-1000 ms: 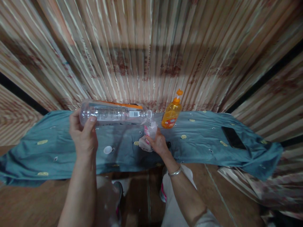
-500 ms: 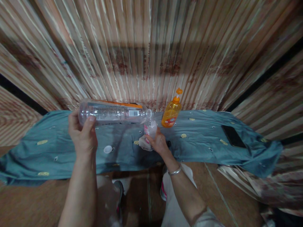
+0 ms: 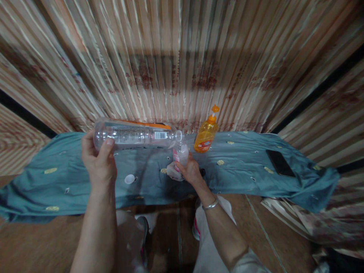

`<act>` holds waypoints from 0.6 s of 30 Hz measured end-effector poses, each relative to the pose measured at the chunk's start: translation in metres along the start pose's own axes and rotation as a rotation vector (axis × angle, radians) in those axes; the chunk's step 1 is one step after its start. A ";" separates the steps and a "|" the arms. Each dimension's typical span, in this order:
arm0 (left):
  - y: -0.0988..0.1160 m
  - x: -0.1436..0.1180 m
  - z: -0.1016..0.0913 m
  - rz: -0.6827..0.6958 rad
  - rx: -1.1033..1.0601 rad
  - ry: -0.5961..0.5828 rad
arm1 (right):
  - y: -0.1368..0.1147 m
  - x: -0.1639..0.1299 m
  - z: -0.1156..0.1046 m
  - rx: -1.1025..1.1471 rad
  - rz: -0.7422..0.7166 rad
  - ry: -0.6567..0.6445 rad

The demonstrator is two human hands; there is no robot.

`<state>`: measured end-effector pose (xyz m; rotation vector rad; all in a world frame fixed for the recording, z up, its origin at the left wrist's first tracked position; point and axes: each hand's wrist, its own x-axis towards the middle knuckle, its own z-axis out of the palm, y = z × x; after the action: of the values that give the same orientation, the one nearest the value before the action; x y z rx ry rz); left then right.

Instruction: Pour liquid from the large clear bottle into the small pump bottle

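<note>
My left hand [image 3: 99, 159] is closed around the base of a large clear plastic bottle [image 3: 136, 136] with an orange-edged label and a barcode. The bottle lies nearly level in the air, its uncapped neck pointing right. Right at that neck is the top of a small clear bottle [image 3: 182, 153] with a pink label, held upright or slightly tilted. My right hand [image 3: 190, 170] grips this small bottle, and a whitish crumpled piece [image 3: 174, 171] shows beside its lower part. Whether liquid passes between the two necks I cannot tell.
An orange pump bottle [image 3: 206, 134] stands behind and right of my right hand. A white round cap [image 3: 129, 179] lies on the teal cloth [image 3: 85, 189]. At the right lies a black phone [image 3: 280, 163]. Pleated curtain [image 3: 176, 68] hangs behind the cloth-covered surface.
Almost nothing differs. Both hands keep hold of their bottles, and the necks stay together.
</note>
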<state>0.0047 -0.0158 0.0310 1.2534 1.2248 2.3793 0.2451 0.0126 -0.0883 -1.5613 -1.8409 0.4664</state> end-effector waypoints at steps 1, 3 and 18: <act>-0.001 0.001 -0.001 0.010 0.024 -0.017 | -0.001 0.000 0.000 -0.004 0.006 -0.003; -0.004 0.002 -0.004 0.029 0.058 -0.053 | -0.002 0.000 0.000 -0.009 0.005 0.001; -0.004 0.001 -0.003 0.029 0.018 -0.029 | -0.001 -0.001 -0.001 0.000 -0.008 0.004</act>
<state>0.0007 -0.0142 0.0275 1.3154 1.2307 2.3668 0.2451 0.0119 -0.0874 -1.5528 -1.8433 0.4589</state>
